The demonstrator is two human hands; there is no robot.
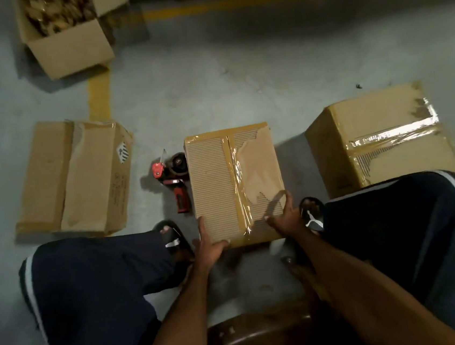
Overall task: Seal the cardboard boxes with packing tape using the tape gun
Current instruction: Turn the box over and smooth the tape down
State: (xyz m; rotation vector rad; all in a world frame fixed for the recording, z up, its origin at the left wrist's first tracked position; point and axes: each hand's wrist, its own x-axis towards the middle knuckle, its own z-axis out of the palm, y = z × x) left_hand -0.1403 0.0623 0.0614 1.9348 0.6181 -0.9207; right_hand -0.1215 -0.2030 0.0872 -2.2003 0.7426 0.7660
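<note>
Both hands gripping near edge of brown taped cardboard box (pixel 222 184): left hand (pixel 208 244), right hand (pixel 284 217). Square it, then grab red tape gun (pixel 172 178) beside it.

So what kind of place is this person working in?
Probably a warehouse or packing area. The bare concrete floor carries painted yellow lines, several cardboard boxes stand around, one open box holds packing scraps, and a red tape gun lies on the floor.
</note>
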